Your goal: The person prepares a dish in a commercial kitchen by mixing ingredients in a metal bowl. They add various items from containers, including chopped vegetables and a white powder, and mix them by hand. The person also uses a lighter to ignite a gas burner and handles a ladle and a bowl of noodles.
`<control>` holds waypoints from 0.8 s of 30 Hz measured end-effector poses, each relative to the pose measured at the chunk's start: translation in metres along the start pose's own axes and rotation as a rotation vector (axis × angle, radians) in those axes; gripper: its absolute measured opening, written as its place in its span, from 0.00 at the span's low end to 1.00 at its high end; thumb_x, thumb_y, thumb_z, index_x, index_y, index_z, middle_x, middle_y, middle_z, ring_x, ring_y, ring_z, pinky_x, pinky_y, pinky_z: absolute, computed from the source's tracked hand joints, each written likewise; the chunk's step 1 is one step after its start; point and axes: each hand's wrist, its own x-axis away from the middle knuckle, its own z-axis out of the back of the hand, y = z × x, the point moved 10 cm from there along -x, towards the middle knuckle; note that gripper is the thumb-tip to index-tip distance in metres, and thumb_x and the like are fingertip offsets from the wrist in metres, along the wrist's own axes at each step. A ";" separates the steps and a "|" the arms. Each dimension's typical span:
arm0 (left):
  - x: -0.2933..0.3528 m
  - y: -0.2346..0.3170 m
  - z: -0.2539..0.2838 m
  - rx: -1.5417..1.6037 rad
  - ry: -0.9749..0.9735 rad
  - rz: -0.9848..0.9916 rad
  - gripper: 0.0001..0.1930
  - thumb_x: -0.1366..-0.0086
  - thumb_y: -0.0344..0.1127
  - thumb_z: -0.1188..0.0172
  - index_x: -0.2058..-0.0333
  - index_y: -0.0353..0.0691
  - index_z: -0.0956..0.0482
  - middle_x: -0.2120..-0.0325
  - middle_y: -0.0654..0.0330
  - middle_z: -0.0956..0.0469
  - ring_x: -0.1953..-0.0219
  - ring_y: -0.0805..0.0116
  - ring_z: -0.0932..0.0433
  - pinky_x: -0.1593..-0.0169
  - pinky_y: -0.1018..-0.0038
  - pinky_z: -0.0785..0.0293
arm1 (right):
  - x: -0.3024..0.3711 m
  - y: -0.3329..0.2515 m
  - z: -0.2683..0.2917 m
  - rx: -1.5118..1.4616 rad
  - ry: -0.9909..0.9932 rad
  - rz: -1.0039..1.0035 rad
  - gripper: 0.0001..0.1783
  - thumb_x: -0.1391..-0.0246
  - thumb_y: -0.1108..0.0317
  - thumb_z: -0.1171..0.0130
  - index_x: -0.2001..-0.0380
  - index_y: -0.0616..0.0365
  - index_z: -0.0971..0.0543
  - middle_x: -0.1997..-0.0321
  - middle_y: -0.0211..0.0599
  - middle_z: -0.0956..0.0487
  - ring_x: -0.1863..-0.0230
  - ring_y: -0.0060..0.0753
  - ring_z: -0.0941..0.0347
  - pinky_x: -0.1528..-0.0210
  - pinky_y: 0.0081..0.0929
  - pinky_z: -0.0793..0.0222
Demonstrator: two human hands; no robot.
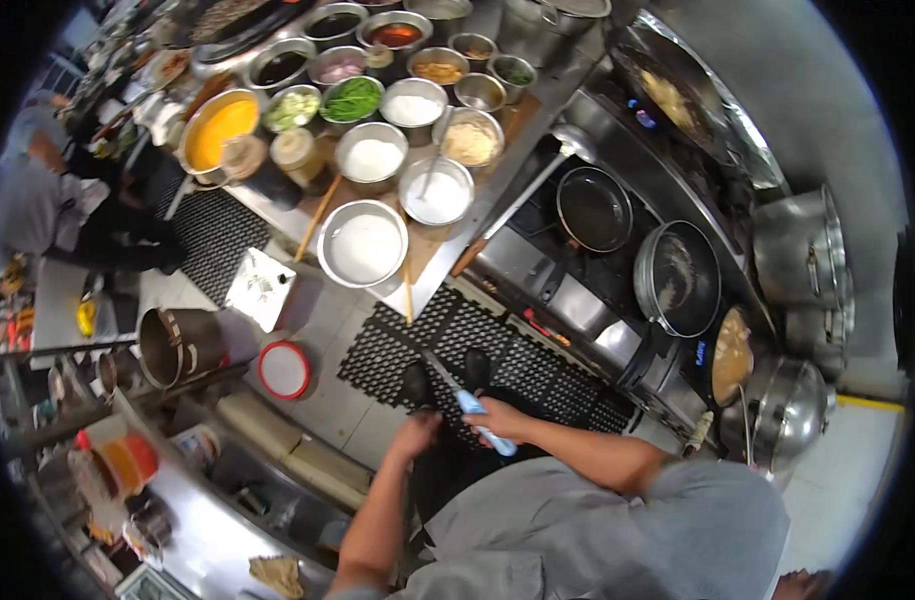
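In front of my body, my right hand (495, 420) is closed around a light blue-handled tool (469, 402). A narrow metal shaft extends from its handle, up and to the left; the exact kind is unclear. Close by on the left, my left hand (417, 432) has its fingers curled in, and what they hold, if anything, is hidden. Both hands hang over the black rubber mat (377, 360), away from the counter and stove. A ladle (522, 195) with a wooden handle end lies along the stove's edge. Beyond my hands stands a steel bowl of white powder (363, 243).
The counter ahead holds several bowls of ingredients and an orange-yellow pot (220, 125). On the right stove are a black pan (594, 208), a deeper pan (677, 278) and lit burners. A red-rimmed tub (283, 370) stands on the floor. Another person (47, 190) stands far left.
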 end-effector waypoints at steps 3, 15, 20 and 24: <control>-0.163 0.058 -0.011 0.135 0.005 -0.170 0.32 0.34 0.48 0.45 0.40 0.29 0.37 0.72 0.58 0.23 0.75 0.69 0.26 0.70 0.70 0.29 | 0.068 0.025 0.083 -0.227 0.317 0.056 0.17 0.40 0.71 0.47 0.49 0.55 0.37 0.68 0.37 0.26 0.77 0.30 0.27 0.78 0.30 0.28; -0.402 0.148 -0.043 0.027 0.363 -0.277 0.16 0.30 0.39 0.60 0.65 0.35 0.26 0.83 0.52 0.26 0.90 0.62 0.32 0.86 0.66 0.38 | 0.057 -0.119 0.225 -1.103 0.041 0.639 0.25 0.39 0.58 0.53 0.44 0.63 0.33 0.64 0.38 0.24 0.80 0.26 0.31 0.82 0.23 0.29; -0.359 0.150 -0.072 0.865 0.219 0.115 0.11 0.34 0.38 0.56 0.71 0.43 0.26 0.82 0.63 0.31 0.86 0.68 0.37 0.83 0.73 0.42 | 0.046 -0.138 0.242 -1.450 -0.175 0.600 0.22 0.39 0.63 0.52 0.48 0.68 0.33 0.61 0.41 0.24 0.75 0.25 0.29 0.77 0.19 0.30; -0.364 0.138 -0.076 1.063 0.090 0.221 0.12 0.33 0.42 0.59 0.70 0.43 0.31 0.80 0.60 0.34 0.80 0.65 0.33 0.77 0.68 0.32 | 0.030 -0.144 0.255 -1.363 -0.103 0.587 0.21 0.40 0.64 0.53 0.47 0.67 0.33 0.64 0.39 0.24 0.77 0.25 0.31 0.78 0.19 0.31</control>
